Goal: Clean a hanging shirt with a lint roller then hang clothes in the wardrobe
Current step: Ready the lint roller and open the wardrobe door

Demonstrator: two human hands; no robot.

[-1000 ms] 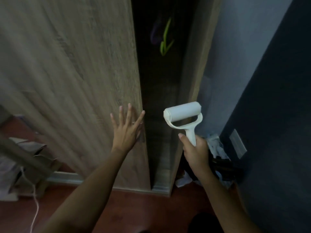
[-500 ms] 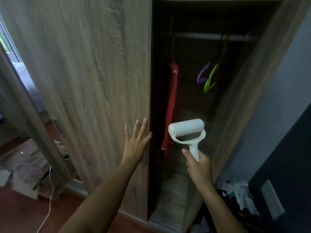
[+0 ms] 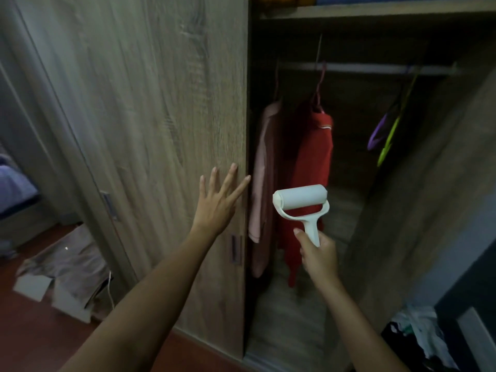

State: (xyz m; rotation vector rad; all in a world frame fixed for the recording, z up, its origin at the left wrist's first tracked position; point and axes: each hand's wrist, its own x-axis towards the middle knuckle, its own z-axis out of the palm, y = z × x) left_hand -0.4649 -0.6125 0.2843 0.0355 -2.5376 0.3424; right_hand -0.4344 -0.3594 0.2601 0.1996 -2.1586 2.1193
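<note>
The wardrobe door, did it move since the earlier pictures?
Yes. The wardrobe door slid left under the open left hand: the opening is wider, and a pink garment now shows beside the red shirt.

Non-task items: flattened cardboard on the red floor at lower left, white cable beside it. Bed with purple-blue cover behind the door frame, far left. Heap of crumpled clothes on the floor, lower right, against a dark panel.
</note>
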